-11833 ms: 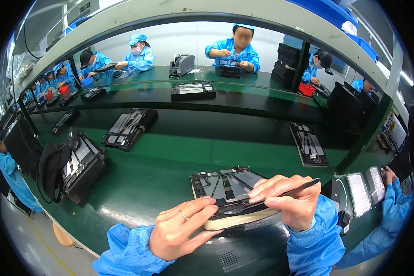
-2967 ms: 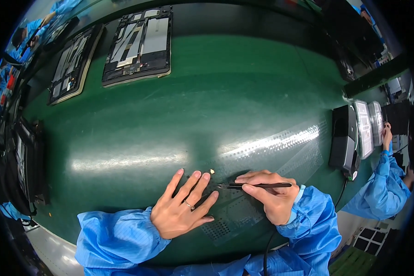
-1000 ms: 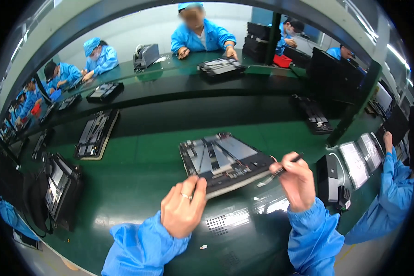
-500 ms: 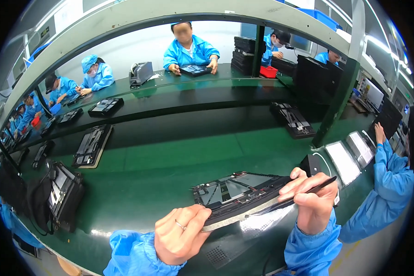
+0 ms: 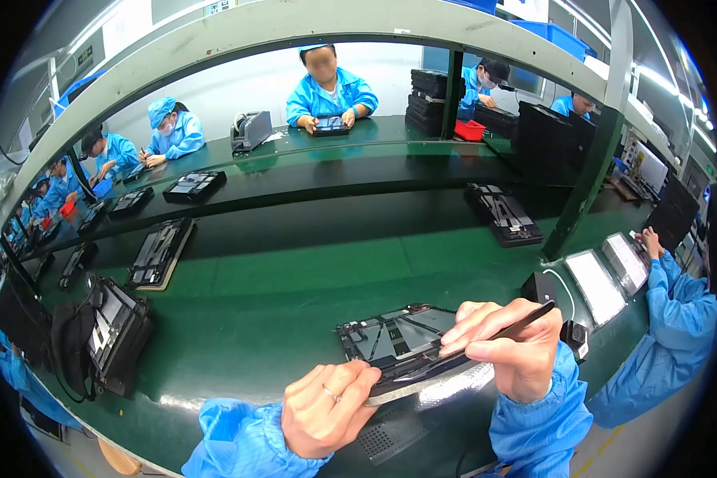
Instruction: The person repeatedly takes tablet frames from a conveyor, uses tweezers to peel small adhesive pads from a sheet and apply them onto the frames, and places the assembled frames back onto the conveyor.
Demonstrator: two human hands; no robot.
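Observation:
An opened tablet (image 5: 402,334) with grey battery panels and dark strips inside lies in a black tray on the green bench, its near edge tilted up. The near left corner is gripped by my left hand (image 5: 331,406), thumb and fingers closed on it. My right hand (image 5: 510,342) pinches a slim black tool (image 5: 526,320), its rear end poking out past the knuckles. The fingertips of that hand rest over the tablet's near right side. Where the tool's tip ends is hard to make out.
A perforated sheet (image 5: 390,436) lies before me. More opened tablets stand at left (image 5: 115,334) and far right (image 5: 503,213). Right are a black box (image 5: 538,288) with a white cable and a lit white panel (image 5: 595,287). A green post (image 5: 585,187) rises there. Co-workers sit around.
My right hand has moved left along the tablet's near edge with the tool. My left hand has shifted slightly right. The co-worker opposite has drawn both hands closer together on a tablet.

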